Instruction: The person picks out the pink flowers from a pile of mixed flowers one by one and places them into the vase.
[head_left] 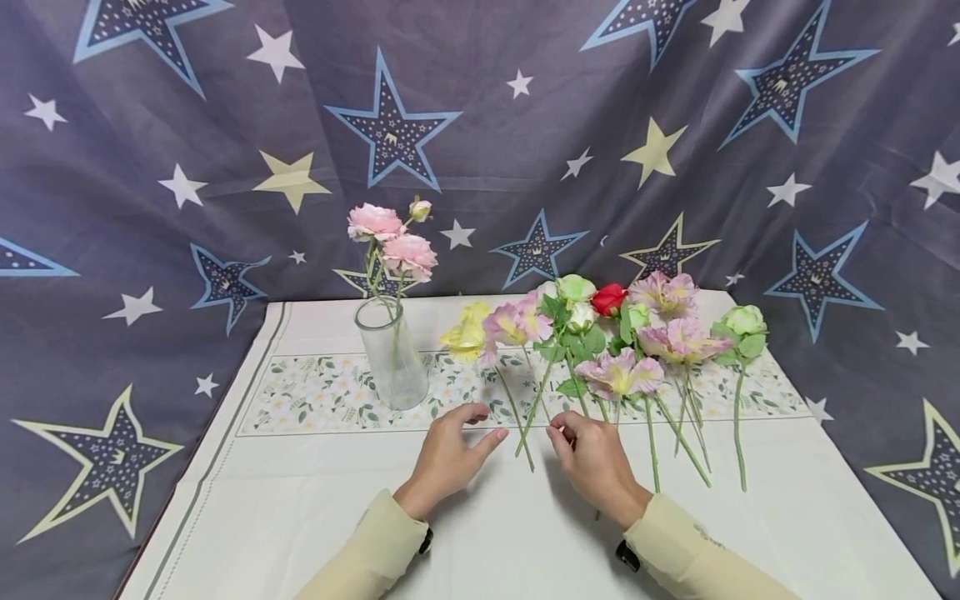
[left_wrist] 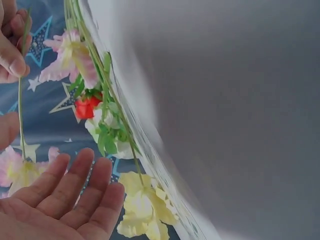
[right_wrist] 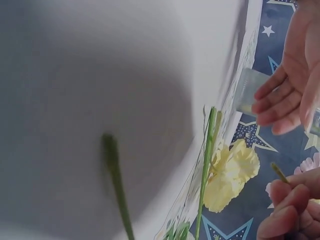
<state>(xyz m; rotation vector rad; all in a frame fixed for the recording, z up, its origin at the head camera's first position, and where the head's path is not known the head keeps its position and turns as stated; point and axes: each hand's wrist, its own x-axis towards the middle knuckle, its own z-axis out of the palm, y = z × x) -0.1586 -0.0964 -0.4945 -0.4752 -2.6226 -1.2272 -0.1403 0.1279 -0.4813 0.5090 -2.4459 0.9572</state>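
My right hand (head_left: 596,458) pinches the thin stem of a pink-and-yellow flower (head_left: 517,323) between thumb and fingers, and the bloom points away from me. In the right wrist view, the stem's cut end (right_wrist: 279,172) pokes out above the fingertips. Left of that stem is my left hand (head_left: 450,454), its palm turned inward and fingers extended, holding nothing; the left wrist view shows the spread fingers (left_wrist: 75,185) near the bloom. A yellow flower (head_left: 467,332) lies behind the left hand. Beyond it stands a clear glass vase (head_left: 392,358) with pink flowers (head_left: 408,254) in it.
Several loose stems lie to the right: pink-and-yellow blooms (head_left: 621,373), a red rose (head_left: 609,298), and green-white roses (head_left: 576,287). One green rose (head_left: 744,321) lies at the far right. A floral runner strip (head_left: 300,392) crosses the white tablecloth (head_left: 285,517). A star-patterned curtain (head_left: 480,150) hangs behind.
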